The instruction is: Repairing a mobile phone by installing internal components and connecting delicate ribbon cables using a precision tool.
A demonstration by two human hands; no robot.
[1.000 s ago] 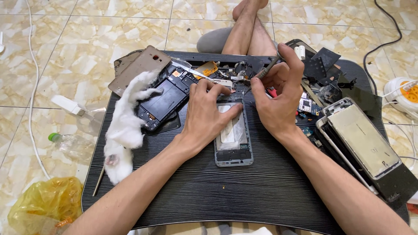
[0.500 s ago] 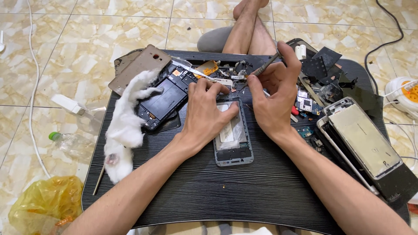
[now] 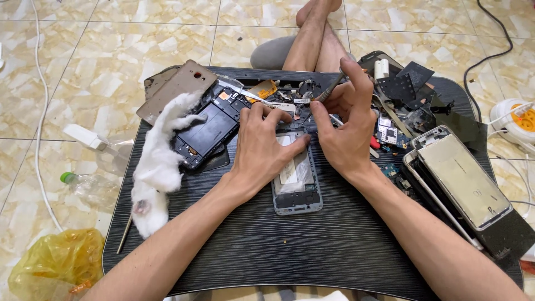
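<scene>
An opened grey phone frame (image 3: 297,187) lies at the middle of a black ribbed tray table (image 3: 290,251). My left hand (image 3: 262,145) presses down on its upper left part, thumb laid across the frame. My right hand (image 3: 344,131) rests at the frame's top right and grips thin metal tweezers (image 3: 330,89), whose tip points at the small parts above the phone. The top of the frame is hidden under both hands.
A second opened phone (image 3: 207,131), a tan back cover (image 3: 177,89) and white cotton (image 3: 159,167) lie left. Stacked phones (image 3: 462,181) and loose boards (image 3: 390,134) crowd the right. On the tiled floor: a plastic bottle (image 3: 92,187), yellow bag (image 3: 53,262), power strip (image 3: 515,117), my crossed legs (image 3: 312,39).
My right hand has lifted slightly and moved the tweezers up toward the parts above the phone. My left hand stays pressed on the frame.
</scene>
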